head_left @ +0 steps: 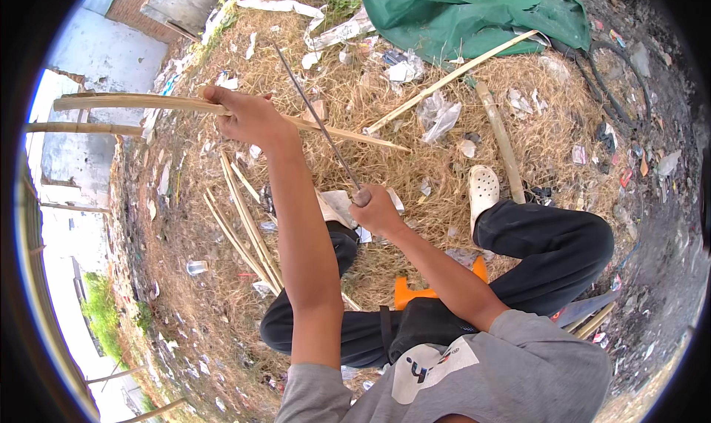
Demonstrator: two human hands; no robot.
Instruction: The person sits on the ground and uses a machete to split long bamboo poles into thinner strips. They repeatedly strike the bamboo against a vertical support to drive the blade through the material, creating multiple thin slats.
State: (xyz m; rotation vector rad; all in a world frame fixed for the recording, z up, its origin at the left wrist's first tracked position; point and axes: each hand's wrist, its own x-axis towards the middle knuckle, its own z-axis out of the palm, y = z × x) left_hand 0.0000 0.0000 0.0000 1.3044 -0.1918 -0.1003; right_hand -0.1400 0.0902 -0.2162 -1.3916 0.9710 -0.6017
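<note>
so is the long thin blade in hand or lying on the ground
In hand: the thin blade runs toward the upper left from its handle, which the right hand grips.

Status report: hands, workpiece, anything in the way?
Left hand gripping wooden strip. Right hand gripping long-bladed tool, blade crossing strip in view, contact unclear. Loose strips on ground nearby.

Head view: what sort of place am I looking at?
Probably a patch of outdoor waste ground beside buildings: dry grass strewn with litter, including a clear plastic bag, and a weathered wall at the far left.
</note>
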